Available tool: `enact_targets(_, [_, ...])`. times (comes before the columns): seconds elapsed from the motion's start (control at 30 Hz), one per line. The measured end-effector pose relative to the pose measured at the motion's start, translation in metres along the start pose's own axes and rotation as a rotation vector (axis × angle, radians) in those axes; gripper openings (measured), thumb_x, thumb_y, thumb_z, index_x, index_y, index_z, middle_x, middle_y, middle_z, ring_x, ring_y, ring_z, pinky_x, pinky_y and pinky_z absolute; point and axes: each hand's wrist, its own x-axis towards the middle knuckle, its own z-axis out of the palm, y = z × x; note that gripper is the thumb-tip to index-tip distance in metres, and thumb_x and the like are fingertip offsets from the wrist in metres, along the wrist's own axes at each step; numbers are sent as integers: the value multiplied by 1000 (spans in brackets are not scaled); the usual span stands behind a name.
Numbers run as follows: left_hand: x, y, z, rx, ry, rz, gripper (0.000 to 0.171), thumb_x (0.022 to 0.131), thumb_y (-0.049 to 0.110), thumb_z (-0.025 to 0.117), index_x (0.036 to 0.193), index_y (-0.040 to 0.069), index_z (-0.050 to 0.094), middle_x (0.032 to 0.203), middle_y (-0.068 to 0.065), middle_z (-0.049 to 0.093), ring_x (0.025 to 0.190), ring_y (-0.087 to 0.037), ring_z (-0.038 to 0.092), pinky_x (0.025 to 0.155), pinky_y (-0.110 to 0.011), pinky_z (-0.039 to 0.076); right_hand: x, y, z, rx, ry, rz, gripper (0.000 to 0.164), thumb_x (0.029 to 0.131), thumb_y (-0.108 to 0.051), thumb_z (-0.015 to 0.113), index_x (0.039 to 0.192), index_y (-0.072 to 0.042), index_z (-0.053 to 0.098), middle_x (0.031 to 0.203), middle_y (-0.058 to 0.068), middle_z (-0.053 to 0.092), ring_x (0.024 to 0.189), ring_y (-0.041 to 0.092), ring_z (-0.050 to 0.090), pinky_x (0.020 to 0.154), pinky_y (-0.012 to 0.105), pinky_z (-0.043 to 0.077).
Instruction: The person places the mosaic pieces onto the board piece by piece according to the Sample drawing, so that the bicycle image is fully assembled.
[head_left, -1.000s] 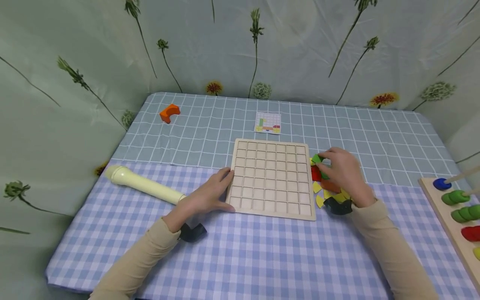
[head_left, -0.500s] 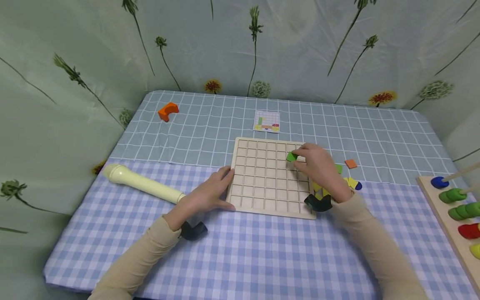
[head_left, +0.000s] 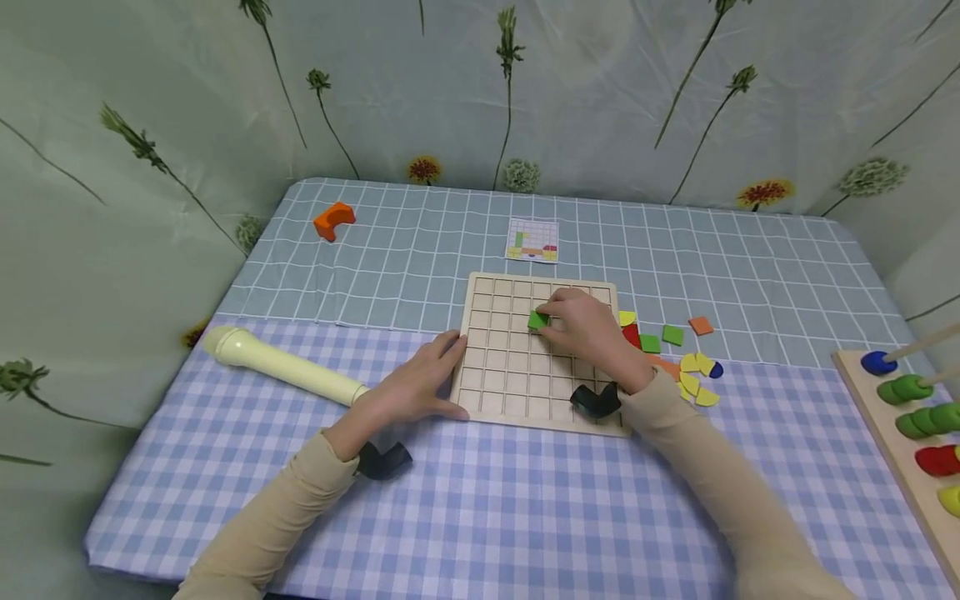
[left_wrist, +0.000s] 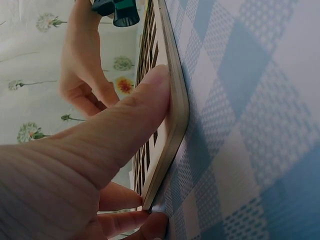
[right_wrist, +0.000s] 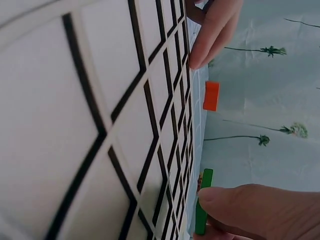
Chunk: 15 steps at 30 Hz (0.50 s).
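A pale wooden grid board [head_left: 507, 383] lies on the table. My left hand [head_left: 417, 382] rests at its left side with the fingers spread, fingertips along the edge. In the left wrist view the thumb [left_wrist: 135, 112] lies on top of the board's rim near a corner. Over the upper middle of the grid, my right hand [head_left: 588, 332] pinches a small green square tile [head_left: 537, 320] between thumb and fingers. The right wrist view shows this tile [right_wrist: 204, 200] edge-on, standing close over the grid.
Right of the board lie several loose tiles, among them a green one [head_left: 672, 335], an orange one [head_left: 701, 326] and yellow pieces [head_left: 706, 397]. A patterned card [head_left: 532, 241] lies behind the board. Around are a cream microphone-shaped toy [head_left: 288, 367], an orange arch block [head_left: 333, 221] and a bead stand [head_left: 885, 425].
My right hand has taken the green tile from the pile and carried it left over the board's grid. The left hand stays at the board's left edge.
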Motion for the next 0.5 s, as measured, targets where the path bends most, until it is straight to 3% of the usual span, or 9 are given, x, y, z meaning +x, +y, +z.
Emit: enact_targets(0.5, [0, -4, 0, 0, -8, 21, 111, 70, 42, 79, 149, -4, 15, 154, -25, 17, 140, -40, 26, 111, -49, 32, 19, -15, 12, 11, -21, -89, 20, 84, -12, 64, 100, -6, 74, 89, 9, 67, 76, 19, 56, 62, 29, 48])
